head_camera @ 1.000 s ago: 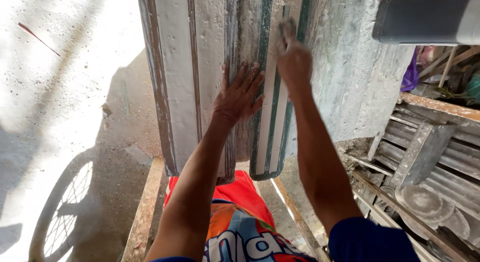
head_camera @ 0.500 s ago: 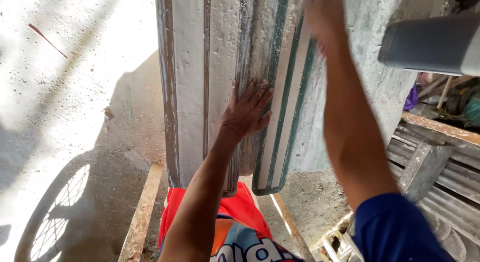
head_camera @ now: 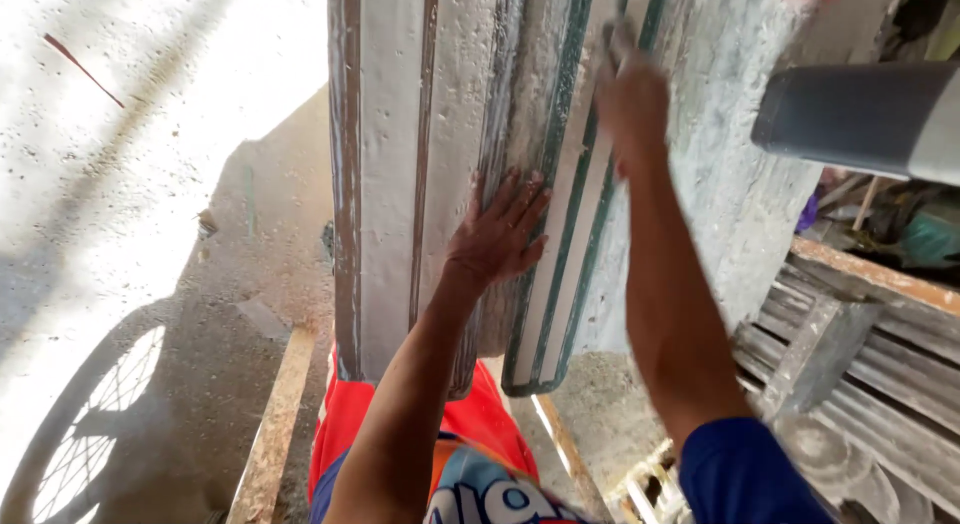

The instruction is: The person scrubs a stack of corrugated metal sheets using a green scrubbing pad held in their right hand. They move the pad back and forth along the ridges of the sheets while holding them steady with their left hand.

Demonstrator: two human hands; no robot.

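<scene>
A white wooden panel with green stripes (head_camera: 560,254) stands upright against a second, weathered white panel (head_camera: 385,184), both leaning near a rough plastered wall (head_camera: 740,174). The left hand (head_camera: 497,234) lies flat on the panels, fingers spread wide. The right hand (head_camera: 630,94), blurred, presses the striped panel higher up; its grip cannot be told. Right of it a grey pipe (head_camera: 860,119) juts out above wooden slats (head_camera: 860,344).

Harsh sun glare upper left; right hand (head_camera: 630,99) seemingly motion-blurred.
</scene>
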